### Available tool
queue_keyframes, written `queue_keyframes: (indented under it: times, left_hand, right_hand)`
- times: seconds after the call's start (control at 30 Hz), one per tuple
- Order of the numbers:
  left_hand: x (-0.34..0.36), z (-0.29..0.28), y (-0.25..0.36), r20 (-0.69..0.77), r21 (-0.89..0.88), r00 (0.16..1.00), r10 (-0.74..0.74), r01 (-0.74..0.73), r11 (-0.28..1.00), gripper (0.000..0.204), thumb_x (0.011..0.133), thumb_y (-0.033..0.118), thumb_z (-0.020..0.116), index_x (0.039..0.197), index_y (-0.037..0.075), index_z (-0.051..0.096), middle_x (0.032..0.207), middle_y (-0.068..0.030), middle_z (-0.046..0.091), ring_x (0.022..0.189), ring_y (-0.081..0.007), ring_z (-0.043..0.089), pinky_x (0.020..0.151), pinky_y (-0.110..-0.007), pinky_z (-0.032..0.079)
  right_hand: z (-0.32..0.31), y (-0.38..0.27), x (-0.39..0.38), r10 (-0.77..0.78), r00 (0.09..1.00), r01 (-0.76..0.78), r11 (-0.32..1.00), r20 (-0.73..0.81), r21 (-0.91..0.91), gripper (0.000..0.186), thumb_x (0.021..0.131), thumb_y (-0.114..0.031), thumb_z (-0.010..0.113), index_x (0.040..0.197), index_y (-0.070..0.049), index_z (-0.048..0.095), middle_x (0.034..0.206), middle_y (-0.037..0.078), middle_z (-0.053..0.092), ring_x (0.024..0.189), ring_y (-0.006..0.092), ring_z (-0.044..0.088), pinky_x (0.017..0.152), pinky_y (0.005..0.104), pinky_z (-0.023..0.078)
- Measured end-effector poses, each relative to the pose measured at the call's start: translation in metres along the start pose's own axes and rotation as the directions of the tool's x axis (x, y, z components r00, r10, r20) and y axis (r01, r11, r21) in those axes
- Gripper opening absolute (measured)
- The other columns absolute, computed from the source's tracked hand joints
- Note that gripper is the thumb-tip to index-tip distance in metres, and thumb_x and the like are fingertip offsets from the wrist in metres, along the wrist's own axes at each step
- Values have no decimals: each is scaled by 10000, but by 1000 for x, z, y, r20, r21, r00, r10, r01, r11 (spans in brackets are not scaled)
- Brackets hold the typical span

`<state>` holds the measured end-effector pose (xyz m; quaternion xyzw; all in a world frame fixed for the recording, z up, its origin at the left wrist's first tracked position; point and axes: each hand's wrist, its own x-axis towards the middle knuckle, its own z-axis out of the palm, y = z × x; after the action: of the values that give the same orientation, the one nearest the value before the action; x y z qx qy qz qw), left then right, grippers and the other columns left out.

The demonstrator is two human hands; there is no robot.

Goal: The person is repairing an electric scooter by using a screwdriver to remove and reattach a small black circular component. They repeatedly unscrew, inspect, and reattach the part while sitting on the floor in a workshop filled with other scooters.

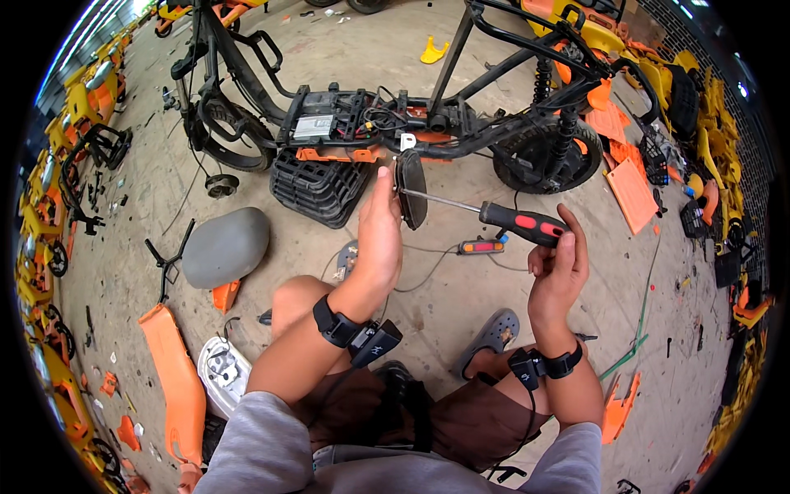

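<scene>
Presently, screwdriver work appears underway. The left hand (pixel 380 226), nearly straight-fingered, supports the flat black oval part (pixel 414 189); the right hand's (pixel 559 272) curled fingers hold the red-and-black screwdriver (pixel 520 224). Next move likely requires steady tip alignment.

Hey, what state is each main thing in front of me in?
Black-and-red-handled screwdriver: gripped in the right hand.
Flat black oval part: upright against the left hand.
Black metal scooter frame: upright, components exposed.
Smooth grey rounded piece: on the floor.
Long orange plastic panel: lying detached.
</scene>
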<state>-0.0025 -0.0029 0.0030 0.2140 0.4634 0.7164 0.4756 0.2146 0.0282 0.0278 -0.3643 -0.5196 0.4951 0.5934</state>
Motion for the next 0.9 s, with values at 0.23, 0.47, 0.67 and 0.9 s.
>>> queue_keyframes:
  times: [0.23,0.47,0.67,0.9]
  left_hand:
    - [0,-2,-3,-24,-38,998,-52,51,998,570,1050,427,317,1413,1,422,1394,-88,501,1240,-199,477,1059,-335,303]
    - [1,0,-2,-39,-56,999,18,-20,998,448,1040,240,362,1406,-7,434,1354,-93,538,1194,-194,528,1029,-329,370]
    - [-4,6,3,1,-46,1000,27,-27,999,438,1019,132,365,1431,-13,403,1345,-92,550,1187,-193,555,1023,-346,413]
    - [-5,10,6,-47,-72,998,-41,38,997,411,1026,81,366,1431,29,422,1275,-88,591,1120,-198,600,951,-342,472]
  right_hand:
    - [3,3,0,-60,998,60,998,3,6,366,995,-197,508,1286,24,515,832,23,562,566,47,441,511,202,365]
    - [1,-6,1,36,999,-35,998,20,-53,423,965,-184,521,1325,37,500,813,20,562,562,52,436,522,205,367]
    - [2,-4,1,-90,994,92,995,66,-24,478,956,-208,465,1344,71,464,949,87,647,597,56,448,531,202,374]
    - [4,0,-1,-85,996,89,986,29,-139,522,985,-230,481,1430,21,378,1015,78,645,626,38,427,547,183,365]
